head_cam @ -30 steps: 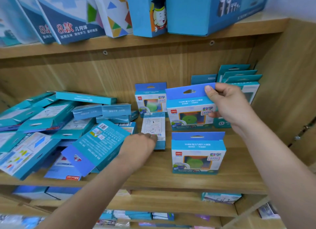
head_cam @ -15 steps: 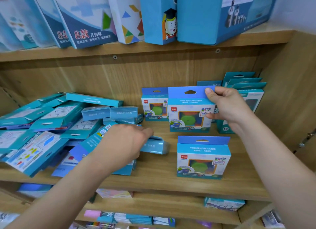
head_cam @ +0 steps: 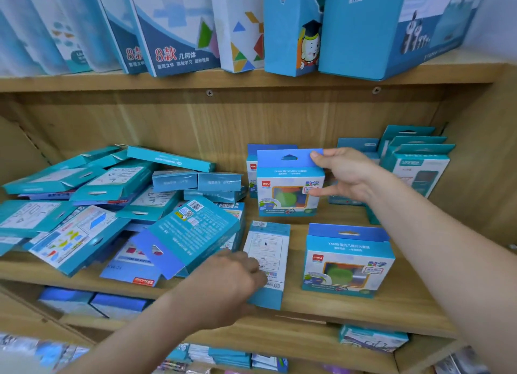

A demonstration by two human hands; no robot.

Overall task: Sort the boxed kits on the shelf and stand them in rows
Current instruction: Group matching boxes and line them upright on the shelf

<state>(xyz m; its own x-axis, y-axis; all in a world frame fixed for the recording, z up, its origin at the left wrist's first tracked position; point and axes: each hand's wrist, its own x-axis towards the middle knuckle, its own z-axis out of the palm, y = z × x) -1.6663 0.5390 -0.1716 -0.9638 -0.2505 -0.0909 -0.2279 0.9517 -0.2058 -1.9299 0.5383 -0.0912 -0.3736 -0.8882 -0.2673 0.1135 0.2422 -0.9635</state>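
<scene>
Lowered since half a second ago: slim blue cardboard kit box with a white printed back (head_cam: pixel 268 250), then lifted on edge, now lying back-up on the light wooden shelf board (head_cam: pixel 296 306), between the loose heap of flat teal boxes (head_cam: pixel 112 200) and an upright blue windowed kit box (head_cam: pixel 347 262) at the front. Gripped at its near left edge by the left hand (head_cam: pixel 229 284), fingers curled. Farther back, right hand (head_cam: pixel 347 175) pinching the hang tab of a second upright blue windowed kit box (head_cam: pixel 288 189), thumb on the tab's front, forefinger straight along the box's side.
</scene>
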